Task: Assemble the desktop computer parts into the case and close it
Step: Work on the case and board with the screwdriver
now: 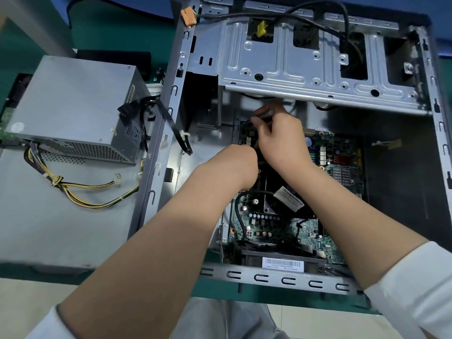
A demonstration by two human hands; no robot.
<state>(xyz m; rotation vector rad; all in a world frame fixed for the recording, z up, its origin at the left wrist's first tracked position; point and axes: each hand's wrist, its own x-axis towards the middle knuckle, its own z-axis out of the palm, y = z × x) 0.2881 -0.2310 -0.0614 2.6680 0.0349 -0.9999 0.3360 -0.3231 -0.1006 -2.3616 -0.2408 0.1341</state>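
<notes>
The open grey computer case (161, 133) lies on its side with the green motherboard (342, 167) mounted inside. My right hand (281, 138) is over the board's far left corner, its fingers curled round a slim dark object (265, 114) whose tip is hidden. My left hand (236, 165) bends down into the case beside the right wrist, and its fingers are out of sight. A black cooler (276, 192) sits mid-board, with a fan (281, 250) at the case's near wall. The grey power supply (73, 106) stands outside the case on the left.
The power supply rests on a flat grey panel (49, 216), trailing yellow and black cables (85, 192). A metal drive cage (305, 62) spans the far half of the case, crossed by black cables. An orange connector (188, 18) hangs at the case's far left corner.
</notes>
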